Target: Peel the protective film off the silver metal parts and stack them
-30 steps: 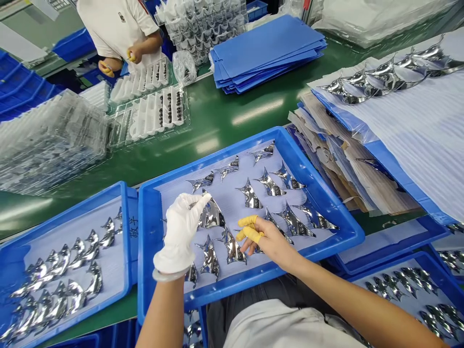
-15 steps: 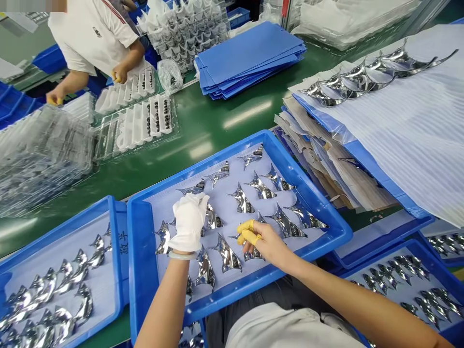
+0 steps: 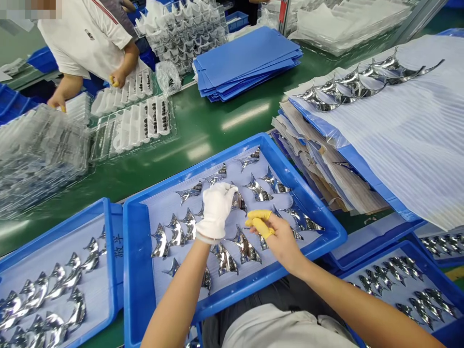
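A blue tray [image 3: 137,227] in front of me holds several shiny chrome, curved, pointed parts on a white liner. My left hand [image 3: 216,210], in a white glove, is over the tray's middle; its fingertips are closed at the top of one chrome part [image 3: 238,200]. To its right is my right hand [image 3: 277,234], with yellow finger cots on thumb and finger, drawn together. Whether anything is pinched there I cannot make out. Just below it another chrome part [image 3: 246,247] lies on the liner. The glove covers part of the row of pieces behind it.
At left stands another blue tray [image 3: 113,270] of chrome parts, and one more [image 3: 402,246] at lower right. A liner-covered stack [image 3: 391,140] bears chrome pieces. Blue sheets [image 3: 246,58] lie on the green bench [image 3: 203,130]. Across it, a co-worker [image 3: 87,43] handles clear trays.
My left hand has moved right, from the left-hand parts to one near the middle, uncovering pieces. My right hand has shifted slightly right and up, and the chrome part below it now shows.
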`<action>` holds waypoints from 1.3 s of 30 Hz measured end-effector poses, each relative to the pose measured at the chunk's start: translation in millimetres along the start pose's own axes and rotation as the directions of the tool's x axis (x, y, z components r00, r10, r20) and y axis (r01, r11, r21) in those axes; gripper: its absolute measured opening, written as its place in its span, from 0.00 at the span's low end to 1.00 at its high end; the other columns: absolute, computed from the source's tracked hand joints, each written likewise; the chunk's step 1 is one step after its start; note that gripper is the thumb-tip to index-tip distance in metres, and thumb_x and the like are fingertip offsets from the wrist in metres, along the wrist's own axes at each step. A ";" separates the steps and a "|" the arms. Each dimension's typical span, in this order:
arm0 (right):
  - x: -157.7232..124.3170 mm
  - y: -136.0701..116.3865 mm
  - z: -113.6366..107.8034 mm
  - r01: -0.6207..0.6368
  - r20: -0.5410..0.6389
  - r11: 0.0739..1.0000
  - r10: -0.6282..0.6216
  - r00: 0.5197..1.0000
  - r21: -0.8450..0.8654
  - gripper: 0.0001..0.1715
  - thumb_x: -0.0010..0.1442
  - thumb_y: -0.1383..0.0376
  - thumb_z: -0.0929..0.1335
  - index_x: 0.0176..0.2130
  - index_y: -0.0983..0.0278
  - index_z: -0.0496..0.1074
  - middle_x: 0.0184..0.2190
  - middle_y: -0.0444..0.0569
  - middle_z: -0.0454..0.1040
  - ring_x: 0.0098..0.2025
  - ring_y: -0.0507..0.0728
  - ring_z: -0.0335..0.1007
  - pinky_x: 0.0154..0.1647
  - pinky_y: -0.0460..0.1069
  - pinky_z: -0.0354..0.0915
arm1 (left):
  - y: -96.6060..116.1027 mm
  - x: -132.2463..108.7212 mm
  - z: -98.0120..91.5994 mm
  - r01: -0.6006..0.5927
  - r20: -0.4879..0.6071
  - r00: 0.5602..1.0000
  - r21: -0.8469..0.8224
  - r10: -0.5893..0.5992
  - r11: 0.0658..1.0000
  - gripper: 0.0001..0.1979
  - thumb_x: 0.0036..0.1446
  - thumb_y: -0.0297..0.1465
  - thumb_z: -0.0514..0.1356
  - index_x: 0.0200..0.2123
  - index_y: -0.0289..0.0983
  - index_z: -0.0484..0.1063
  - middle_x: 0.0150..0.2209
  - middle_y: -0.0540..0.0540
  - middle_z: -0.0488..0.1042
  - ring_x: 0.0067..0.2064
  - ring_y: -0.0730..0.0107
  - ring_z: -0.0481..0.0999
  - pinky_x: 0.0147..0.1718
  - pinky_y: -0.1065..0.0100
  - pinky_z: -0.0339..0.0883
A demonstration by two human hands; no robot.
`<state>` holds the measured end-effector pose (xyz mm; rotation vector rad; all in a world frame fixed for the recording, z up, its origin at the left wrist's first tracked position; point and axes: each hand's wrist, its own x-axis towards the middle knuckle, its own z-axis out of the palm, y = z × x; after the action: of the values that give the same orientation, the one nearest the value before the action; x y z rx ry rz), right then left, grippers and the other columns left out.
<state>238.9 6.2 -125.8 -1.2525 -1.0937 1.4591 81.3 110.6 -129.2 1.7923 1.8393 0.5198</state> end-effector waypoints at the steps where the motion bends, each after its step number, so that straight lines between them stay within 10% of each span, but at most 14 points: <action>1: 2.3 -2.5 -1.5 0.001 -0.067 1.000 -0.001 0.998 0.001 0.14 0.63 0.58 0.66 0.44 0.63 0.73 0.38 0.51 0.78 0.39 0.56 0.75 0.44 0.53 0.69 | 1.9 -6.1 -10.4 0.006 -0.016 1.000 -0.091 -0.008 0.996 0.11 0.59 0.37 0.60 0.33 0.36 0.75 0.32 0.42 0.79 0.40 0.57 0.78 0.47 0.56 0.64; 4: 8.6 -10.9 0.5 -0.028 -0.106 0.998 0.034 0.994 0.057 0.15 0.63 0.56 0.67 0.46 0.62 0.73 0.43 0.52 0.77 0.47 0.57 0.73 0.53 0.54 0.65 | 9.9 -33.4 -40.2 0.001 -0.038 0.999 -0.374 -0.016 0.927 0.12 0.60 0.40 0.59 0.40 0.37 0.73 0.44 0.42 0.80 0.46 0.61 0.78 0.48 0.60 0.67; 7: 9.4 -21.0 11.0 -0.162 0.167 0.952 0.121 0.979 0.259 0.19 0.62 0.52 0.68 0.43 0.64 0.74 0.40 0.50 0.77 0.43 0.56 0.72 0.51 0.53 0.66 | 14.7 -64.2 -57.0 -0.001 -0.041 0.999 -0.554 -0.026 0.832 0.13 0.59 0.39 0.62 0.42 0.38 0.74 0.47 0.42 0.80 0.47 0.62 0.78 0.48 0.62 0.70; 10: 4.7 -28.2 22.3 -0.354 0.412 0.825 0.165 0.896 0.441 0.21 0.57 0.50 0.72 0.35 0.66 0.74 0.29 0.46 0.74 0.31 0.51 0.68 0.39 0.50 0.67 | 12.0 -87.0 -57.8 0.025 -0.051 0.995 -0.728 -0.090 0.686 0.10 0.57 0.37 0.65 0.40 0.39 0.78 0.43 0.44 0.81 0.46 0.63 0.79 0.49 0.63 0.70; 15: -4.7 -28.0 27.8 -0.410 0.455 0.761 0.170 0.874 0.503 0.19 0.49 0.54 0.78 0.32 0.66 0.75 0.23 0.40 0.69 0.25 0.48 0.63 0.30 0.46 0.64 | 1.4 -107.6 -47.5 0.115 0.032 0.977 -0.911 -0.210 0.397 0.13 0.54 0.37 0.67 0.42 0.40 0.80 0.42 0.43 0.82 0.45 0.59 0.81 0.49 0.60 0.72; 21: -12.1 -33.9 23.9 -0.352 0.451 0.858 0.164 0.877 0.373 0.15 0.51 0.58 0.76 0.36 0.64 0.77 0.29 0.43 0.74 0.29 0.49 0.69 0.34 0.47 0.65 | -17.9 -132.5 -53.5 0.236 0.032 0.932 -0.811 -0.362 0.536 0.21 0.62 0.45 0.57 0.50 0.40 0.78 0.54 0.42 0.77 0.60 0.53 0.71 0.60 0.53 0.64; 24: -14.7 -41.1 22.8 -0.225 0.423 0.936 0.093 0.901 0.272 0.07 0.55 0.63 0.72 0.36 0.64 0.77 0.29 0.43 0.74 0.29 0.50 0.69 0.34 0.47 0.66 | -17.7 -141.4 -61.1 0.226 0.002 0.933 -0.783 -0.360 0.580 0.19 0.61 0.45 0.58 0.45 0.41 0.81 0.57 0.45 0.74 0.68 0.53 0.59 0.64 0.51 0.56; 28: -19.7 -46.5 23.4 0.100 0.373 0.994 -0.105 0.922 0.034 0.07 0.59 0.69 0.68 0.36 0.65 0.77 0.31 0.46 0.76 0.32 0.51 0.69 0.35 0.47 0.66 | -4.5 -140.9 -66.1 0.151 0.039 0.976 -0.833 -0.216 0.533 0.25 0.53 0.36 0.68 0.55 0.46 0.74 0.60 0.46 0.72 0.59 0.53 0.71 0.55 0.56 0.68; 39: -25.7 -54.7 19.1 0.657 0.447 0.742 -0.547 0.708 -0.134 0.10 0.64 0.75 0.65 0.41 0.67 0.76 0.28 0.48 0.75 0.29 0.51 0.63 0.31 0.46 0.65 | -1.1 -144.5 -67.3 0.114 0.019 0.972 -0.910 -0.235 0.398 0.18 0.55 0.34 0.67 0.51 0.43 0.78 0.35 0.48 0.81 0.34 0.72 0.77 0.37 0.74 0.71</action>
<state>226.6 -8.8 -65.5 -0.6609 -1.8367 1.0528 38.9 -27.9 -62.5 0.7819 1.2910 1.2652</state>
